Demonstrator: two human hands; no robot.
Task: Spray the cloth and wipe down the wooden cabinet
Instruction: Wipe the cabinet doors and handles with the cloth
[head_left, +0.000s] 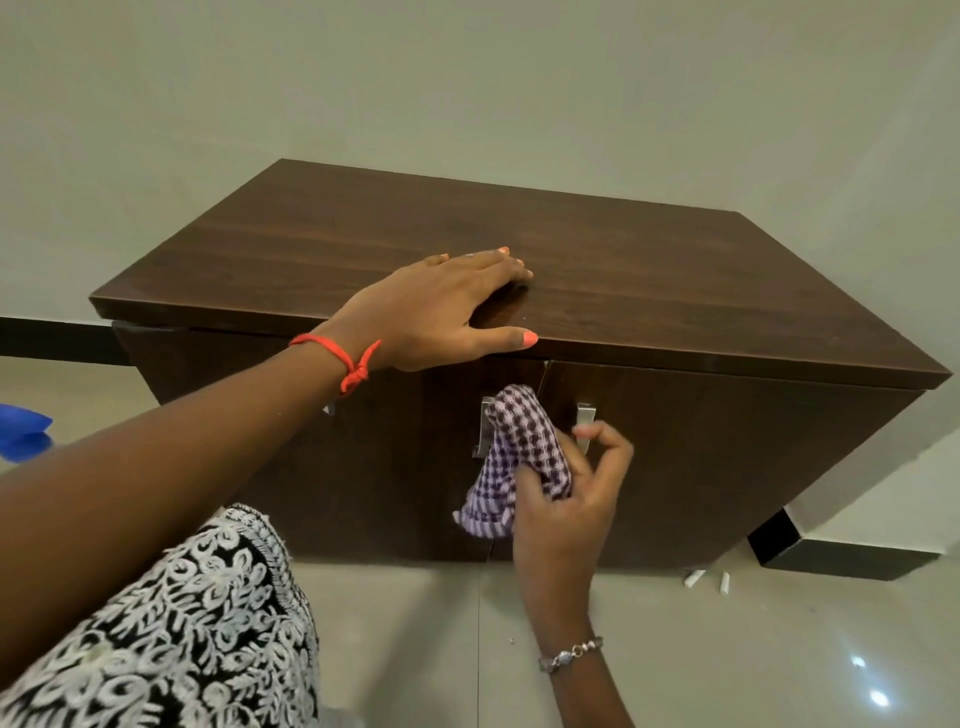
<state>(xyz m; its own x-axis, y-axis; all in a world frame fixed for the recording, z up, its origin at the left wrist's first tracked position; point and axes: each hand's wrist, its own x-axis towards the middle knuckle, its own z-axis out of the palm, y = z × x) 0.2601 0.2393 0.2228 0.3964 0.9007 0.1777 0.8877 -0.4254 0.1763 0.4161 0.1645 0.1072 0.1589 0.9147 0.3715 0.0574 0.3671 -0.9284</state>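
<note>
Cloth (511, 457), checked, at cabinet (675, 291) door handle (480, 434).
Right hand (571, 499) grips it, cloth at its 11 o'clock; left hand (441, 306) flat on top, fingers straight.

A single wide-angle camera, worn on the head, looks forward and down onto the dark brown wooden cabinet (623, 270) from above its front edge, facing the pale wall (467, 78) behind it. It sits close, within arm's reach: both forearms (182, 483) enter from the bottom and left edges. The left hand (447, 306) lies flat near the frame's middle. The cabinet top runs on beyond its fingers (493, 260) toward the wall. The right hand (566, 499), gripping the purple-and-white checked cloth (519, 452), is lower, its fingers (621, 452) just in front of the silver metal door handles (586, 415). Below them lie glossy grey floor tiles (727, 649). The lens splays the cabinet's sides outward.
</note>
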